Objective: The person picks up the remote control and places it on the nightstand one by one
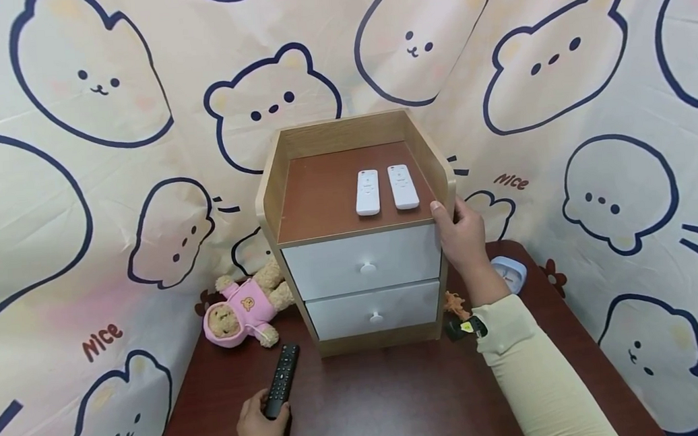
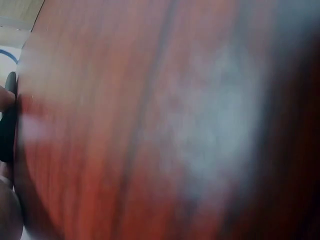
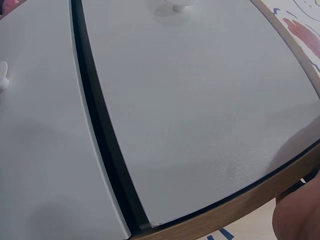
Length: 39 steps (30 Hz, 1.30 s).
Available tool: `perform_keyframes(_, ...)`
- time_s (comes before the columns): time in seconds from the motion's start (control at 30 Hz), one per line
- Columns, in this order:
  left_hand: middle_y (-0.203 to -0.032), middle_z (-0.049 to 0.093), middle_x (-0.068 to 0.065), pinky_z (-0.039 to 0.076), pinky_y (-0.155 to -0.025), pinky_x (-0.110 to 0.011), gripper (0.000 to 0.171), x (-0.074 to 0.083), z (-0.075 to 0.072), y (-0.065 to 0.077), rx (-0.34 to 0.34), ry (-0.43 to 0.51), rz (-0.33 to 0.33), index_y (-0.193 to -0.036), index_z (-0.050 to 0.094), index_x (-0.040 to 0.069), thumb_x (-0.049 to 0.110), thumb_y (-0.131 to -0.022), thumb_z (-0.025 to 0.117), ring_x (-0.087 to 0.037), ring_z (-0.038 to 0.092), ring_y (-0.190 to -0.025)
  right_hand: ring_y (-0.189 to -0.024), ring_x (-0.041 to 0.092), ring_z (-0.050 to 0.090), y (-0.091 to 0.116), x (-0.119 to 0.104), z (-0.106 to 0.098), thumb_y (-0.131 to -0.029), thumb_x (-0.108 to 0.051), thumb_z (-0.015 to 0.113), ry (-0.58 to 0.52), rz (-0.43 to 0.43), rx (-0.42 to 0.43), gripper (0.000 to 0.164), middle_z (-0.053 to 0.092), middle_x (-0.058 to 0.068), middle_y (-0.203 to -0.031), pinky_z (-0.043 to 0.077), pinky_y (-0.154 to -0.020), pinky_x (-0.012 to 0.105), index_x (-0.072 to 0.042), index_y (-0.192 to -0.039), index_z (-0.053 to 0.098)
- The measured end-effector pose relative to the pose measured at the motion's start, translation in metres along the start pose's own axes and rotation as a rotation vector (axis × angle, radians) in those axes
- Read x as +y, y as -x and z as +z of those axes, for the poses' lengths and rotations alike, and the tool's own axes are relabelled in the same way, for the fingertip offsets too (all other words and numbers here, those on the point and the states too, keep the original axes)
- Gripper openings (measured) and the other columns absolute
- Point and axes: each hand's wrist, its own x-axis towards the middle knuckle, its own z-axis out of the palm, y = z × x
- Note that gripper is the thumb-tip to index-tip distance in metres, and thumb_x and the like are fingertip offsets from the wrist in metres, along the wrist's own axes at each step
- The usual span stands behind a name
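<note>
In the head view my left hand [image 1: 263, 428] grips the lower end of a black remote control [image 1: 282, 379], tilted over the table's front left. The left wrist view catches only part of that remote [image 2: 8, 122] at its left edge. My right hand [image 1: 462, 232] holds the right side panel of a small wooden cabinet [image 1: 367, 346], thumb at the top's front corner and fingers round the outer side. Two white remotes, a left one [image 1: 367, 192] and a right one [image 1: 403, 187], lie on its brown top. Its upper drawer [image 1: 328, 267] and lower drawer [image 1: 337, 315] are both pushed in.
A plush bear in a pink hoodie [image 1: 249, 309] lies left of the cabinet on the dark red table [image 1: 392, 404]. Right of it are a light blue clock [image 1: 509, 273], an orange item [image 1: 456, 305] and a black item with a yellow label [image 1: 467, 328]. A cartoon-print curtain [image 1: 565, 182] hangs behind.
</note>
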Motion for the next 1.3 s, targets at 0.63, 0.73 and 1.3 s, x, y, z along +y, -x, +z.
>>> perform_keyframes(0.63, -0.114, 0.069, -0.028, 0.055, -0.092, -0.06, 0.055, 0.002, 0.0, -0.004, -0.025, -0.068, 0.014, -0.126, 0.073, -0.01, 0.022, -0.084, 0.091, -0.045, 0.068, -0.105, -0.139, 0.039, 0.063, -0.001, 0.001, 0.001, -0.107, -0.051, 0.06, 0.004, -0.022, 0.004, 0.062, 0.065, 0.018, -0.153, 0.048, -0.117, 0.064, -0.009, -0.153, 0.062)
perform_keyframes(0.73, -0.114, 0.07, -0.028, 0.055, -0.092, -0.06, 0.053, 0.002, -0.003, -0.004, -0.03, -0.061, 0.005, -0.124, 0.074, -0.009, 0.022, -0.084, 0.091, -0.046, 0.069, -0.104, -0.138, 0.038, 0.063, -0.001, 0.001, 0.002, -0.107, -0.052, 0.06, 0.007, -0.019, 0.003, 0.062, 0.065, 0.017, -0.153, 0.048, -0.117, 0.064, -0.009, -0.153, 0.061)
perform_keyframes(1.3, -0.107, 0.075, -0.024, 0.051, -0.091, -0.059, 0.051, 0.025, -0.042, -0.017, 0.098, 0.022, -0.068, -0.123, 0.079, -0.002, 0.024, -0.082, 0.093, -0.044, 0.072, -0.099, -0.14, 0.038, 0.062, 0.0, 0.001, 0.0, -0.107, -0.053, 0.061, 0.003, -0.003, 0.008, 0.064, 0.064, 0.015, -0.155, 0.047, -0.119, 0.063, -0.01, -0.154, 0.06)
